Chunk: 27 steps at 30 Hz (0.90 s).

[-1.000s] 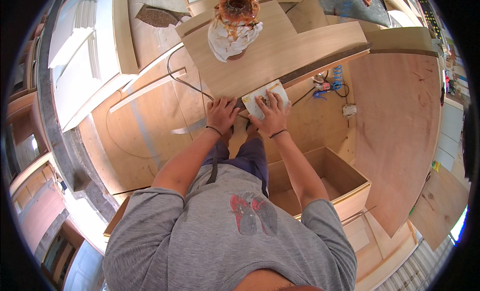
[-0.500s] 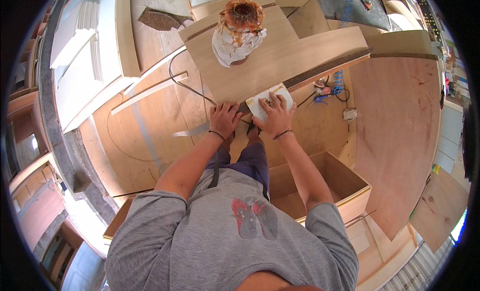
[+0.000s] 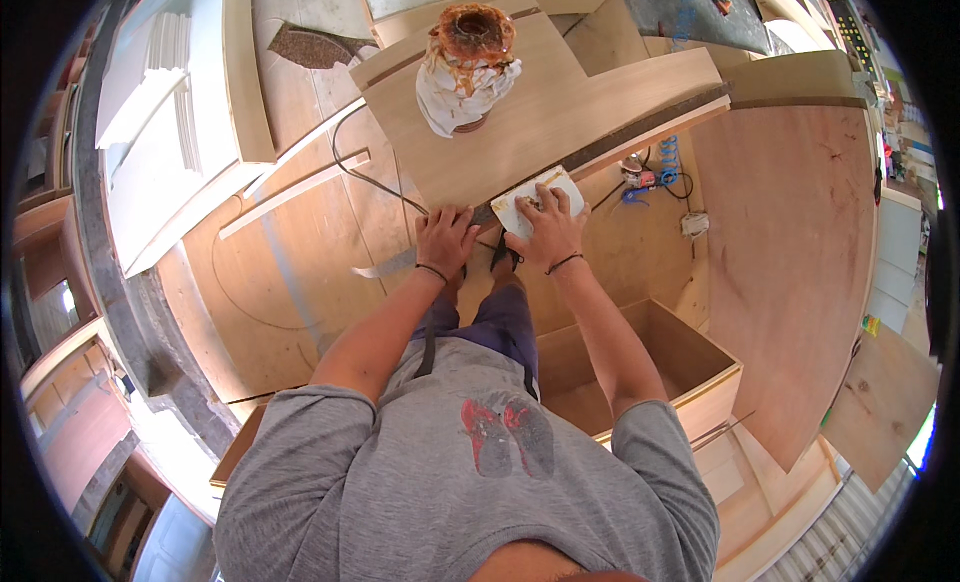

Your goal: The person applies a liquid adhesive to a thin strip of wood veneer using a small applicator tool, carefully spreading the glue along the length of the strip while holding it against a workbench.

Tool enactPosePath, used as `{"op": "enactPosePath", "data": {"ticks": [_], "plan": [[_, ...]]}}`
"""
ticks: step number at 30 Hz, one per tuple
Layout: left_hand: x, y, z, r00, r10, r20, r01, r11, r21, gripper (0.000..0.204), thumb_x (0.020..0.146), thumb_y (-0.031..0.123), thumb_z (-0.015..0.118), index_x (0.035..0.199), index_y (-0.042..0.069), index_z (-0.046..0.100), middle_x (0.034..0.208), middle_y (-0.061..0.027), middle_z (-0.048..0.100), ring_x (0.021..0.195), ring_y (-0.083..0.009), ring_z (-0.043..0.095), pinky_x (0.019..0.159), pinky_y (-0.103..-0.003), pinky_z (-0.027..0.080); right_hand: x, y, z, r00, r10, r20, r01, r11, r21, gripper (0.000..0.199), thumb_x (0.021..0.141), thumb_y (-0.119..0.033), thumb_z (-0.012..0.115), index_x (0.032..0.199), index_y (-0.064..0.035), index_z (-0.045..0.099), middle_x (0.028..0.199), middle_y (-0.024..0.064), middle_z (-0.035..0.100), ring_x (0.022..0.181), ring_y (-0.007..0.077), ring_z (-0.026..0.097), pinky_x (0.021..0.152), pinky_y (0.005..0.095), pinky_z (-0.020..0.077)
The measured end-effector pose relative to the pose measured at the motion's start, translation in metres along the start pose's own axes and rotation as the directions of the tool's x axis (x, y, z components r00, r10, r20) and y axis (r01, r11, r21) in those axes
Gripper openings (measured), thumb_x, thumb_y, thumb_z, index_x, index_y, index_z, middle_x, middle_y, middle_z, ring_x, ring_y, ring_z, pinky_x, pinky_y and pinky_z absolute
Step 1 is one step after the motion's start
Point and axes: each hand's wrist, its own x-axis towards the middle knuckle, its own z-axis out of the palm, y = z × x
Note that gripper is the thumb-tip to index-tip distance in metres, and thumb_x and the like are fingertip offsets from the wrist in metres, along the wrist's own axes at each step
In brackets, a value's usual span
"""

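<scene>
My left hand (image 3: 446, 240) is closed over the near edge of a light wooden board (image 3: 570, 112), on a dark edging strip (image 3: 484, 216). The strip's loose greyish tail (image 3: 386, 266) hangs out to the left of that hand; the thumb's hold is mostly hidden. Beside it, my right hand (image 3: 547, 227) grips a flat white block (image 3: 514, 214) with yellowish stains, its fingers bent over the top. The block lies against the board's near edge. On the board stands a pot (image 3: 478, 37) caked with amber glue and wrapped in white cloth.
A red and grey power tool (image 3: 636, 168) with a blue coiled hose (image 3: 668, 160) lies beyond the board to the right. An open wooden box (image 3: 690, 382) stands by my right arm. A large brown panel (image 3: 785, 262) leans at right. White panels (image 3: 160, 132) are at left.
The view has shifted slightly, so the board and pot appear a little further left. Both hands keep nearly the same places, and the strip's loose tail has moved slightly right.
</scene>
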Motion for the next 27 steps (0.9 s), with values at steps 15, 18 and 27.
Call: {"op": "enactPosePath", "data": {"ticks": [15, 18, 27], "plan": [[0.03, 0.015, 0.016, 0.998, 0.065, 0.027, -0.065, 0.998, -0.002, 0.033, 0.085, 0.037, 0.06, 0.112, 0.017, 0.064, 0.101, -0.0043, 0.057, 0.101, -0.0266, 0.052, 0.084, -0.044, 0.035, -0.022, 0.039, -0.011, 0.973, 0.178, -0.148, 0.062, 0.416, 0.907, 0.055, 0.079, -0.039, 0.069, 0.124, -0.0095, 0.06, 0.121, 0.0073, 0.059, 0.108, 0.022, 0.056, 0.092, 0.033, 0.0447], [0.043, 0.026, 0.021, 0.995, 0.062, 0.079, -0.06, 0.998, -0.02, 0.033, 0.085, 0.037, 0.06, 0.111, 0.017, 0.063, 0.101, -0.0047, 0.057, 0.102, -0.0264, 0.052, 0.084, -0.044, 0.035, -0.013, 0.07, 0.008, 0.988, 0.148, 0.05, -0.018, -0.206, 0.978, 0.055, 0.088, -0.04, 0.06, 0.126, -0.0012, 0.055, 0.115, 0.0039, 0.061, 0.099, 0.0144, 0.06, 0.079, 0.0282, 0.05], [0.034, 0.017, 0.012, 1.0, 0.023, -0.001, -0.023, 0.998, -0.062, 0.036, 0.083, 0.038, 0.063, 0.112, 0.016, 0.063, 0.106, -0.0062, 0.058, 0.105, -0.0269, 0.051, 0.088, -0.045, 0.036, 0.002, 0.064, 0.032, 0.97, 0.194, 0.145, -0.091, -0.261, 0.961, 0.049, 0.09, -0.04, 0.055, 0.124, -0.0052, 0.055, 0.112, 0.0042, 0.063, 0.097, 0.0153, 0.061, 0.072, 0.0306, 0.0538]]}}
